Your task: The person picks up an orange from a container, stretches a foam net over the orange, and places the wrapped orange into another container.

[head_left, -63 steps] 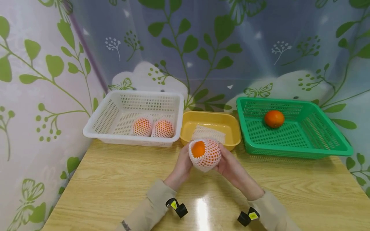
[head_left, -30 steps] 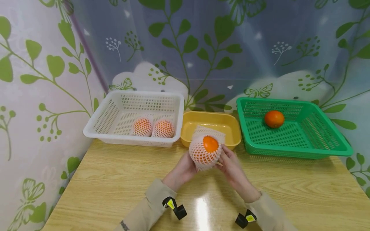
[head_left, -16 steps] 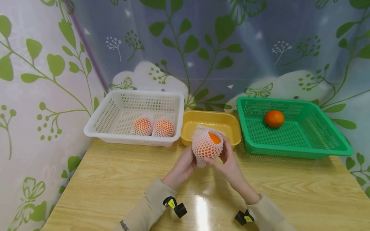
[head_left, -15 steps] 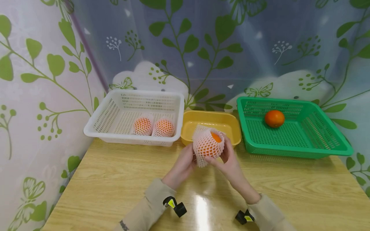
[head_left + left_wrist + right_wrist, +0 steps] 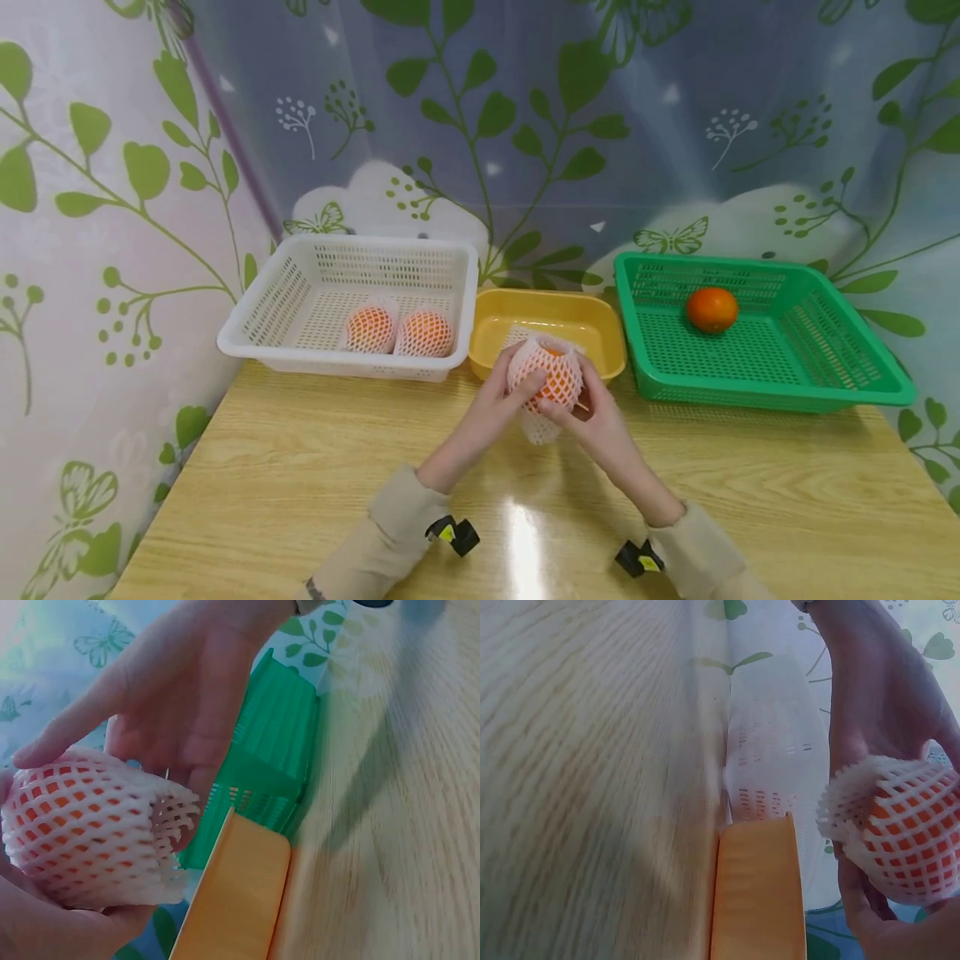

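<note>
Above the table, in front of the yellow basin, both hands hold an orange (image 5: 557, 385) wrapped in a white foam net (image 5: 919, 825). My left hand (image 5: 489, 410) grips it from the left, its thumb lying across the front of the net. On the opposite side my right hand (image 5: 606, 432) holds it with fingers behind and thumb in front. The net's upper mouth shows a small patch of bare orange, while its loose lower end hangs below the fruit. Both wrist views show this loose end sticking out past the fruit. Most fingertips are hidden behind the net.
A white basket (image 5: 292, 354) at the left holds two netted oranges (image 5: 370, 330). Behind the hands, a yellow basin (image 5: 611, 333) contains flat foam netting (image 5: 517, 335). The green basket (image 5: 772, 400) on the right holds one bare orange (image 5: 712, 310). A patterned curtain stands behind.
The held orange has been turned, and its bare patch has shrunk as the net covers more. My left thumb has come round to the net's front. The baskets and their fruit have stayed put.
</note>
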Demonstrator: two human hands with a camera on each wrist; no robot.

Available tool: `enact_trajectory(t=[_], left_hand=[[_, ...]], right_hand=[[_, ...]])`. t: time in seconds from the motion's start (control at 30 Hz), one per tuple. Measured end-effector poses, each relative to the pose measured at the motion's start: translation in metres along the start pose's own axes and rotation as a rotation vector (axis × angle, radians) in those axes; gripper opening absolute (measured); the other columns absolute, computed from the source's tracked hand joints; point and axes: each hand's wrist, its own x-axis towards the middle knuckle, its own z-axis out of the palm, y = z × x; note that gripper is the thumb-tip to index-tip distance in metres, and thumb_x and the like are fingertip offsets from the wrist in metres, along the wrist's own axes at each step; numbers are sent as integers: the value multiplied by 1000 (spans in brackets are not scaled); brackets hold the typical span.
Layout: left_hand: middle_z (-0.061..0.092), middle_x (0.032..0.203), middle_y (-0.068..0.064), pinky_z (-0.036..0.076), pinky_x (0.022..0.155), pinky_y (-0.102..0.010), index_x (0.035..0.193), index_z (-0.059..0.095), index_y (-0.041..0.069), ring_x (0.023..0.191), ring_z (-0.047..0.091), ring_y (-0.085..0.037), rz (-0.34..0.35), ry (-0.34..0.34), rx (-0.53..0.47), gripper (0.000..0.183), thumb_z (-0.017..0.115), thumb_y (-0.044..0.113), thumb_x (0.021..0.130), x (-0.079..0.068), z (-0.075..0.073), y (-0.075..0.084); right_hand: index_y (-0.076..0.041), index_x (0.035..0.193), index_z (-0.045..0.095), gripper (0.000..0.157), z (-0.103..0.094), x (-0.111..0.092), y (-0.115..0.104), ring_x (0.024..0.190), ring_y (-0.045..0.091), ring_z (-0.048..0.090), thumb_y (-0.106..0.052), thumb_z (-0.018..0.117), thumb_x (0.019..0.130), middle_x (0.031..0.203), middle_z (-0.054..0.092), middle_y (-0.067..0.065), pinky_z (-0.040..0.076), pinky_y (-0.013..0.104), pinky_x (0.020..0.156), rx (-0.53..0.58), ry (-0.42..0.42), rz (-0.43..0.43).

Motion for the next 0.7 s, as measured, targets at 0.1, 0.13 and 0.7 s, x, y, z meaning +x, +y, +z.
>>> enact_trajectory(t=[0.1,0.13,0.7], left_hand=[[53,137,-17,50,102,-44,153,34,13,122,57,-29,-6,8,16,71,57,54,100,-1,-1,0],[53,137,-17,51,102,-44,153,35,13,121,57,-29,-6,5,20,71,57,55,99,0,-2,0],[56,136,-16,49,104,-45,148,41,8,123,57,-27,-79,32,41,65,63,42,98,-3,-19,9]], right_hand=[[-15,155,36,73,-1,0,-1,124,35,56,-13,74,93,144,51,18,54,30,94,-26,-5,-3],[-15,154,38,71,-1,1,-1,123,35,57,-13,75,93,142,52,18,55,29,92,-32,-3,0],[-9,152,42,67,-5,7,-14,100,27,66,-35,70,97,129,59,17,59,35,79,-338,-63,-62]])
